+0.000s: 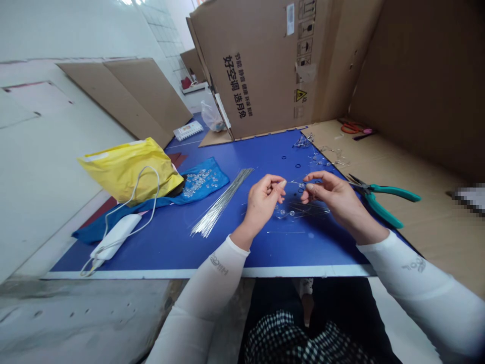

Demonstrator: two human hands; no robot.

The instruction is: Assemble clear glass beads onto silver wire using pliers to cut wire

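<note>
Over the blue table, my left hand (261, 202) pinches one end of a thin wire (293, 182). Facing it, my right hand (333, 198) pinches the same wire near a clear bead (301, 185). Below my hands, more beads on wire (282, 213) and several loose wires (310, 210) lie on the table. To the left of my left hand is a fanned bundle of straight silvery wires (223, 203). Clear beads (200, 181) are spread on a blue cloth (220, 174) farther left.
Green-handled pliers (394, 191) lie right of my right hand. Red scissors (352, 128) and beaded wire pieces (328, 155) are behind. A yellow bag (132, 167) and white power strip (117, 237) with a looped cord sit left. A tall cardboard box (265, 71) stands at the back.
</note>
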